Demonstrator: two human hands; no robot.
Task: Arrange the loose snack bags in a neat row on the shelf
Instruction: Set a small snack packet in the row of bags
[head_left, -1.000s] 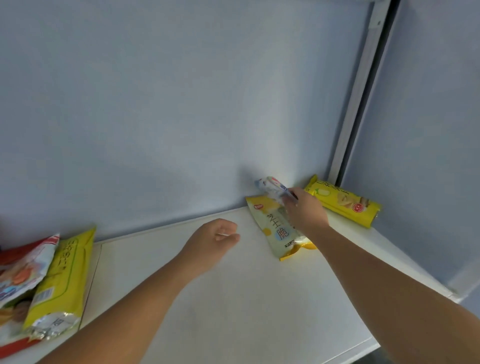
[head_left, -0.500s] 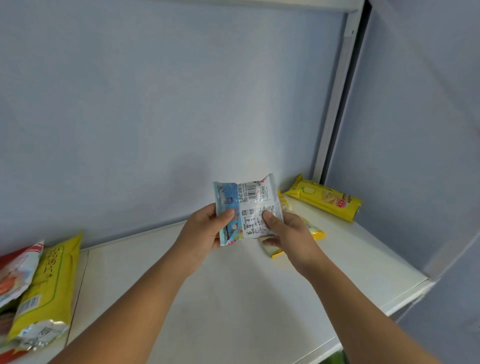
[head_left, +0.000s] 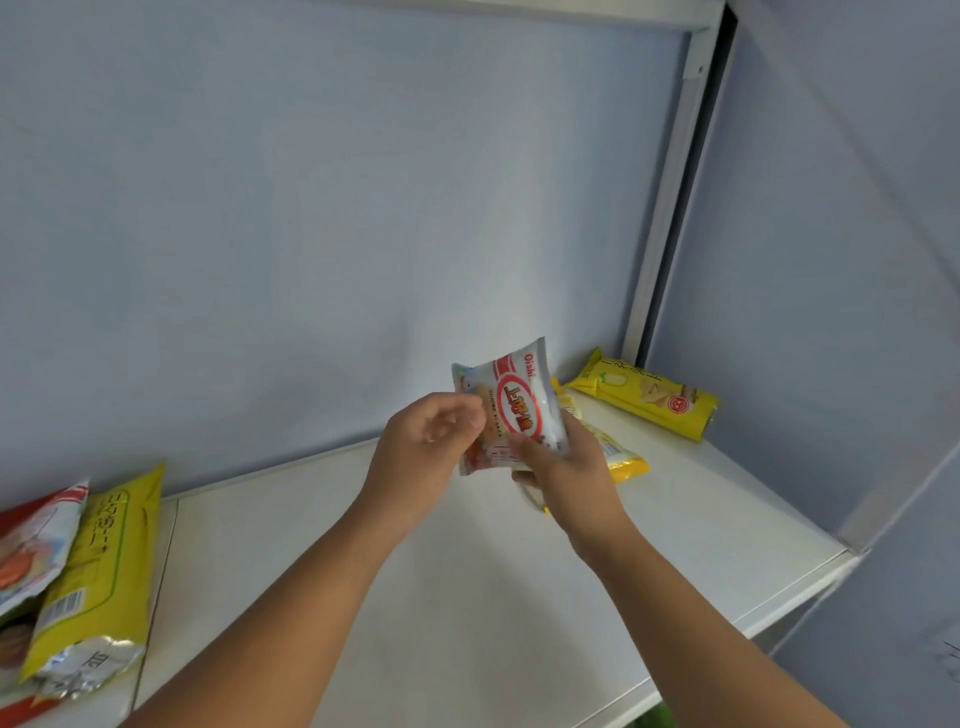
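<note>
At far left a red-white bag (head_left: 31, 545) and a long yellow bag (head_left: 98, 577) lie overlapped at the left end of the shelf (head_left: 467, 597), flat and skewed, not lined up w/ anything. Mid-frame, the person's left hand (head_left: 426, 447) has its fingers curled and seems to pinch the left edge of the Oishi bag (head_left: 514, 410). The right hand (head_left: 561, 473) grips its lower right part, thumb across the front. So the bag is in the air above the shelf, roughly upright, printed face to the camera, near the back wall (head_left: 311, 234), touching only the hands. Behind the right hand a pale yellow bag (head_left: 626, 462) lies flat, partly hidden. Further right a bright yellow bag (head_left: 654, 397) lies in the back corner by the white post (head_left: 675, 182). Judged step: orient the held bag, then set it down as part of the row. To do it well: fix face & top direction first w/ both hands, and pinch the seams, not the puffed middle, so contents aren't crushed. Pick one ref line, prob. the back wall, and match the neighbours' direction. Lower it beside the pale yellow bag, not on top, w/ even gaps. The film looks slick, so let go only once it sits flat, else it may slide.
</note>
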